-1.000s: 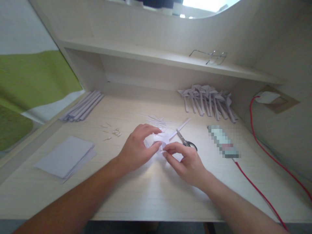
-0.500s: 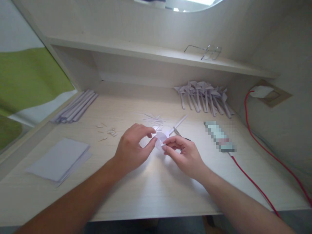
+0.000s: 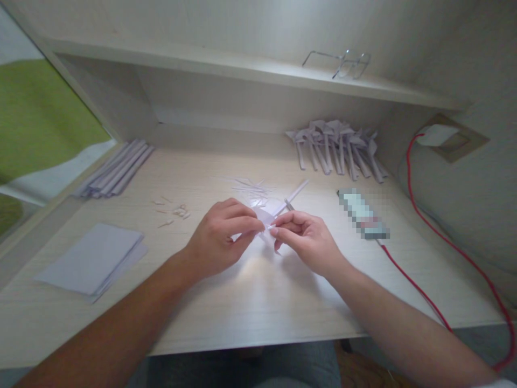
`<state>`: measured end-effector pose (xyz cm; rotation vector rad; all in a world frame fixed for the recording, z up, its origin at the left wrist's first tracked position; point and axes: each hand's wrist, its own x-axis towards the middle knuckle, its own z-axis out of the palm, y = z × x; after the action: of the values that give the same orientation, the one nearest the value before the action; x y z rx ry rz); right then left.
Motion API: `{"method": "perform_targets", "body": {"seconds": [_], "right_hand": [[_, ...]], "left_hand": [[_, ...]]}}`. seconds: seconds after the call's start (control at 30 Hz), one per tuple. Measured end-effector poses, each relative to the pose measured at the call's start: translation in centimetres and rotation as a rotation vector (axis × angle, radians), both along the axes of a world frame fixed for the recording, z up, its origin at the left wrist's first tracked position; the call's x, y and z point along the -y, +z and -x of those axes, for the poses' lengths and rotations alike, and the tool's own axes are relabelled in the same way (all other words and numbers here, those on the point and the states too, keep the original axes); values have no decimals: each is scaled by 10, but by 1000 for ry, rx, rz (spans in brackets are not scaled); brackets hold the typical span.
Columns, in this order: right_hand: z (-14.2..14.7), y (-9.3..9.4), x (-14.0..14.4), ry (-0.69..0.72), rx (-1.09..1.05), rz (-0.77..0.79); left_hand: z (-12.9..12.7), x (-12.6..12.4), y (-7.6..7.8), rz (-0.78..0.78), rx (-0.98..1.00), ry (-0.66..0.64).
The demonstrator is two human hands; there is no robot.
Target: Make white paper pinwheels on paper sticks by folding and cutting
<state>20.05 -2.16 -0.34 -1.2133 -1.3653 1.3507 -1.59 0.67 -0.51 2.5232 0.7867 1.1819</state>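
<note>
Between my two hands, just above the desk, is a white paper pinwheel head (image 3: 264, 216) with folded, curling blades. My left hand (image 3: 226, 231) pinches its left side near the centre with thumb and forefinger. From the other side, my right hand (image 3: 309, 240) pinches the paper close to the same spot; the fingertips nearly meet, and any small piece between them is hidden. Behind the right hand lie a rolled paper stick (image 3: 298, 191) and the partly covered metal tip of a tool (image 3: 289, 205). Thin white paper strips (image 3: 252, 188) are scattered beyond the pinwheel head.
Small pale pieces (image 3: 180, 211) lie left of the strips. A paper stack (image 3: 92, 258) and rolled paper tubes (image 3: 117, 170) are at left. Finished-looking paper pinwheels (image 3: 335, 143) stand in a row at back right. A phone (image 3: 363, 215) with a red cable (image 3: 416, 291) lies right; glasses (image 3: 349, 64) rest on the shelf.
My left hand has moved right and closed its fingers onto the paper near the right fingertips. The pinwheel head has turned, with a blade now pointing down. The whole view has tilted down slightly.
</note>
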Motion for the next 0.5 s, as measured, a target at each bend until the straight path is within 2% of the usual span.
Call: {"method": "perform_targets", "body": {"seconds": [0.2,0.5], "right_hand": [[1,1,7,44,44,-126],[-1,-1,6,65,14,-180]], "left_hand": [[1,-1,1,58,-7,-41],[1,0,4,194,36,-55]]}}
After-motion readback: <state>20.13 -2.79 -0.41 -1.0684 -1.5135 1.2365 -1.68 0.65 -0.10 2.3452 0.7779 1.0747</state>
